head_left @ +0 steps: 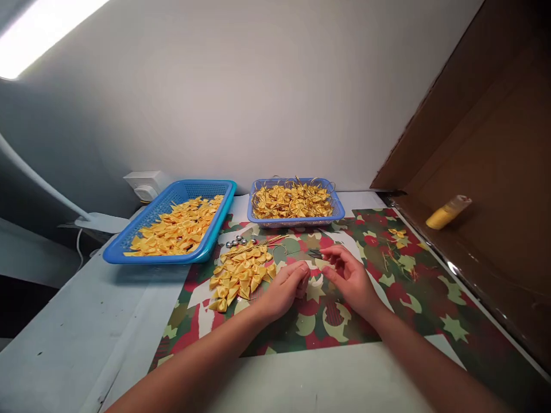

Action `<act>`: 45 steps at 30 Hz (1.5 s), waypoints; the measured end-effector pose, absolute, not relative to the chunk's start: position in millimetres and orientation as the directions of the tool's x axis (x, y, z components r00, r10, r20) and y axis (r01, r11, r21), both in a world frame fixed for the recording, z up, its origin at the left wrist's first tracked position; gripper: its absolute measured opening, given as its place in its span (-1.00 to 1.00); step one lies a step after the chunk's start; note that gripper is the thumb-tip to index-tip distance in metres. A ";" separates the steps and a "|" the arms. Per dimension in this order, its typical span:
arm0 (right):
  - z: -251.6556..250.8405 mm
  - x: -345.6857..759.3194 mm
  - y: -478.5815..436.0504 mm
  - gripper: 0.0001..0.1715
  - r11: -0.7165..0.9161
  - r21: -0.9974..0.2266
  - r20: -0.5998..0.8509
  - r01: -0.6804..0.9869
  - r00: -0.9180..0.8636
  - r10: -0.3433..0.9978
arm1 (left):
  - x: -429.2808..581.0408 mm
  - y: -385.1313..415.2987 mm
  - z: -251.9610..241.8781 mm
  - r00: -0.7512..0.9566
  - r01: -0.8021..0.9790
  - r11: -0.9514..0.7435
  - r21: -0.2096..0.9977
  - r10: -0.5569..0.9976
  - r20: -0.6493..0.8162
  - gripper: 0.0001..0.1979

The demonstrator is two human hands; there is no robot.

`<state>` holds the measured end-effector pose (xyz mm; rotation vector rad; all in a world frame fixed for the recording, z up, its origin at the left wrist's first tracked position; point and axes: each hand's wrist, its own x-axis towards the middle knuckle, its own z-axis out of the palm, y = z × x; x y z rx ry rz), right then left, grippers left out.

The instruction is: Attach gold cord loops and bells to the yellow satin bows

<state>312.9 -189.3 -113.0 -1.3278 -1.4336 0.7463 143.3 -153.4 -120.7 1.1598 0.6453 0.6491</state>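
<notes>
My left hand (289, 285) is closed in front of me, fingers curled and thumb pressed on top. What it grips, if anything, is hidden. To its right, my right hand (348, 279) has its thumb and index finger apart. Its index fingertip is close to small dark thread snips (315, 253); whether it touches them I cannot tell. Left of my left hand lies a pile of yellow ribbon bows (241, 272). Gold cords (258, 245) rest across the top of that pile, and several small silver beads (239, 241) sit behind it.
A blue basket (118, 257) of yellow bows stands at left. Another blue basket (297, 221), holding bows with gold cords, stands at the back. Cord scraps (400, 261) lie on the patterned sheet (310, 341) at right. A yellow-filled tube (447, 212) is by the brown cardboard wall (486, 143).
</notes>
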 end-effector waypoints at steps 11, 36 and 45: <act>-115.2 307.0 -196.8 -0.89 0.391 -0.767 0.450 0.509 -0.007 0.893 | 137.5 -160.9 -119.7 0.683 -0.109 0.333 0.937 0.710 -0.173 -0.59; -102.5 312.1 -209.3 -0.86 0.630 -0.496 0.633 0.597 -0.248 0.733 | 136.2 -158.1 -122.2 0.621 -0.049 0.408 0.912 0.727 -0.292 -0.71; -106.0 316.4 -204.0 -0.86 0.297 -0.816 0.306 0.496 -0.066 0.950 | 136.1 -163.6 -117.0 0.619 -0.041 0.302 0.953 0.756 -0.213 -0.77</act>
